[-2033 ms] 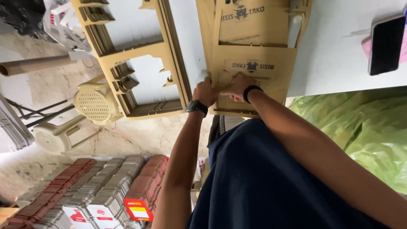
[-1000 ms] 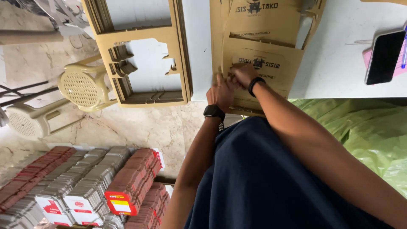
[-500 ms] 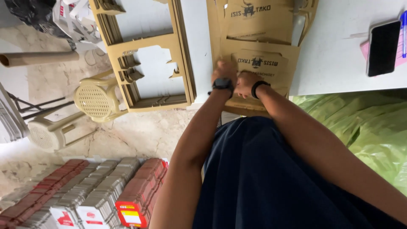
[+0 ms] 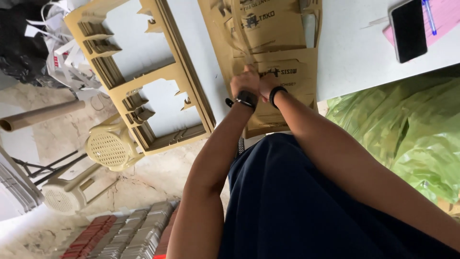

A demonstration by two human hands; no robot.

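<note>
1. Both hands meet on a flat brown cardboard sheet (image 4: 280,72) that lies on the white table (image 4: 354,57), at its near edge, right in front of the person.
2. The left hand (image 4: 245,82), with a dark watch at the wrist, rests on the sheet with its fingers curled down onto a printed panel; whether it pinches a flap or only presses cannot be told.
3. The right hand (image 4: 266,82), with a black band at the wrist, touches the left and is mostly hidden behind it; its grip cannot be told either.
4. The step in hand looks like working a die-cut piece of the sheet, pressing or folding it along its cut lines.
5. Any further move calls for one hand holding the sheet flat while the other works the piece, gently enough not to tear it.
6. To the left lies a stack of leftover cardboard frames (image 4: 143,91), overhanging the table edge.
7. At the far right lie a dark phone (image 4: 408,29) and a pink paper (image 4: 445,17).
</note>
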